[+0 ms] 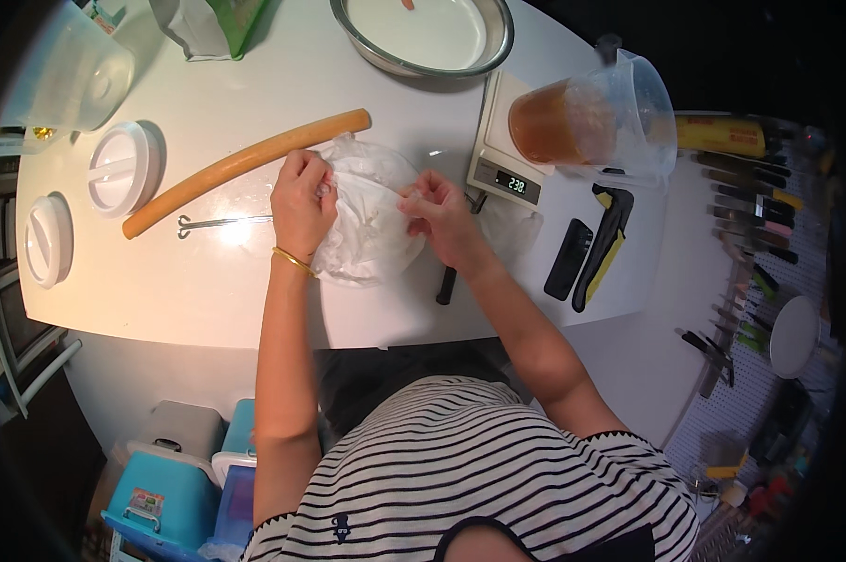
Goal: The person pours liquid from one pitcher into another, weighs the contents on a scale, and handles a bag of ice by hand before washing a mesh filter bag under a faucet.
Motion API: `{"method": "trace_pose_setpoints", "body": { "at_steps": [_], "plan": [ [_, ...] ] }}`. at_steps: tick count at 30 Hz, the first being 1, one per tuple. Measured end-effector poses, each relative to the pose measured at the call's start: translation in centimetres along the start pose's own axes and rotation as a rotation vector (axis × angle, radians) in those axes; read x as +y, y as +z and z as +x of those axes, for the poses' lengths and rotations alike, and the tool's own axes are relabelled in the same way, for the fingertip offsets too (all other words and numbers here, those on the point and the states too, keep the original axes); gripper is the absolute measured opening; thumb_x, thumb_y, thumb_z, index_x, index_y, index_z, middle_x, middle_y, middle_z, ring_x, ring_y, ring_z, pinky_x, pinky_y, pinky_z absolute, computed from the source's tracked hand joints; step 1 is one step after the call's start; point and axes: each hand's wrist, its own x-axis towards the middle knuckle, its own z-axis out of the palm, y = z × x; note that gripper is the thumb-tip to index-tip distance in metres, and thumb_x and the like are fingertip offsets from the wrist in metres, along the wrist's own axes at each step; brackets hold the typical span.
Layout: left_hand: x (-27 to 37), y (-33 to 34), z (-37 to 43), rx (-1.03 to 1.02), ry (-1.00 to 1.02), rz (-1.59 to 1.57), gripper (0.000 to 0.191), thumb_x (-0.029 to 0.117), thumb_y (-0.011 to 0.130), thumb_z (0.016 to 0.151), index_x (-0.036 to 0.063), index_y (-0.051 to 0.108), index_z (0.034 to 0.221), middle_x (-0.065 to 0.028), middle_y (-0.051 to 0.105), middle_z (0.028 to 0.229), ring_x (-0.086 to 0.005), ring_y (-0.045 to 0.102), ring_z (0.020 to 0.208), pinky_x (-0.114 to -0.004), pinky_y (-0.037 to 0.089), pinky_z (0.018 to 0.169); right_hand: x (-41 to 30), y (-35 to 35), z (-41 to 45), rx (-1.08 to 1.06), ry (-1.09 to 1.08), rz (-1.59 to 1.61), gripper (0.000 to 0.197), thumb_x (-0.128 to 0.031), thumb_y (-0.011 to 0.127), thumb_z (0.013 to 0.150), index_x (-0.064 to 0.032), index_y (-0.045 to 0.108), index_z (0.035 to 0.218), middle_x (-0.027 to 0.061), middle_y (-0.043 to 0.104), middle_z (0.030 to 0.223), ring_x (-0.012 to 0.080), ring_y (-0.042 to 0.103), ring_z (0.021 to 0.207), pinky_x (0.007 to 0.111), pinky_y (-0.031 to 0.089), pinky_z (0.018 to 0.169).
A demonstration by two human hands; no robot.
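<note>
A crumpled white plastic bag (370, 218) with pale contents lies on the white table before me. Both hands pinch its upper part: my left hand (303, 200) at its left side, my right hand (440, 218) at its right edge. Behind my left hand a wooden rolling pin (247, 168) slants across the table, its right end close to the bag. Metal tongs or skewers with curled ends (222, 223) lie left of my left wrist, partly hidden by it. A black handle (446, 286) shows beneath my right forearm.
A digital kitchen scale (505, 179) and a plastic jug of brown liquid (556, 126) are at the right. A steel bowl of white matter (423, 70) stands at the back. Two white lids (122, 168) lie left. A black phone (568, 258) lies near a black-and-yellow tool (602, 260).
</note>
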Motion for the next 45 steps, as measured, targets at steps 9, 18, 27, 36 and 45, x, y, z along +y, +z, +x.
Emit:
{"method": "trace_pose_setpoints", "body": {
  "at_steps": [9, 18, 27, 36, 45],
  "plan": [
    [-1.1, -2.3, 1.2, -0.081, -0.135, -0.321, 0.012, -0.008, 0.053, 0.067, 0.0008, 0.057, 0.075, -0.0065, 0.052, 0.085, -0.0174, 0.054, 0.074, -0.026, 0.043, 0.065, 0.2, -0.9, -2.6, 0.003, -0.199, -0.399, 0.015, 0.000, 0.060, 0.073, -0.0054, 0.054, 0.085, 0.0027, 0.056, 0.071, 0.0122, 0.054, 0.058, 0.026, 0.043, 0.050],
    [1.7, -5.3, 4.3, -0.260, -0.599, -0.483, 0.008, -0.002, 0.053, 0.069, 0.0002, 0.059, 0.071, -0.0023, 0.055, 0.066, -0.0099, 0.048, 0.057, -0.024, 0.038, 0.052, 3.8, 5.2, 0.6, -0.028, -0.417, -1.433, 0.013, -0.008, 0.056, 0.076, -0.0042, 0.063, 0.086, 0.0167, 0.064, 0.076, 0.0347, 0.063, 0.073, 0.043, 0.051, 0.066],
    [7.1, -5.8, 10.3, -0.357, -0.190, -0.423, 0.008, -0.002, 0.048, 0.069, 0.0034, 0.051, 0.074, 0.0017, 0.049, 0.078, -0.0077, 0.043, 0.063, -0.019, 0.034, 0.057, 2.5, 3.6, -0.7, -0.063, -0.449, -1.333, 0.010, -0.012, 0.056, 0.078, -0.0036, 0.060, 0.079, 0.0184, 0.063, 0.076, 0.0347, 0.063, 0.075, 0.045, 0.050, 0.066],
    [28.7, 6.9, 16.9, -0.627, 0.573, 0.101, 0.015, 0.010, 0.060, 0.071, 0.0013, 0.062, 0.083, -0.0189, 0.057, 0.087, -0.0377, 0.057, 0.082, -0.044, 0.046, 0.075, -17.4, -2.9, -11.3, 0.347, -1.006, -1.262, 0.011, -0.013, 0.058, 0.083, -0.0033, 0.057, 0.078, 0.0125, 0.059, 0.065, 0.0292, 0.059, 0.058, 0.036, 0.047, 0.055],
    [28.2, 1.0, 18.4, -0.589, 0.614, 0.235, 0.025, 0.019, 0.065, 0.072, 0.0039, 0.065, 0.093, -0.0159, 0.064, 0.084, -0.0290, 0.063, 0.078, -0.040, 0.049, 0.072, -24.6, -6.5, -8.6, 0.572, -1.113, -1.606, 0.021, -0.017, 0.063, 0.078, -0.0017, 0.062, 0.092, 0.0163, 0.064, 0.084, 0.0313, 0.062, 0.078, 0.038, 0.049, 0.070]
  ]
}}
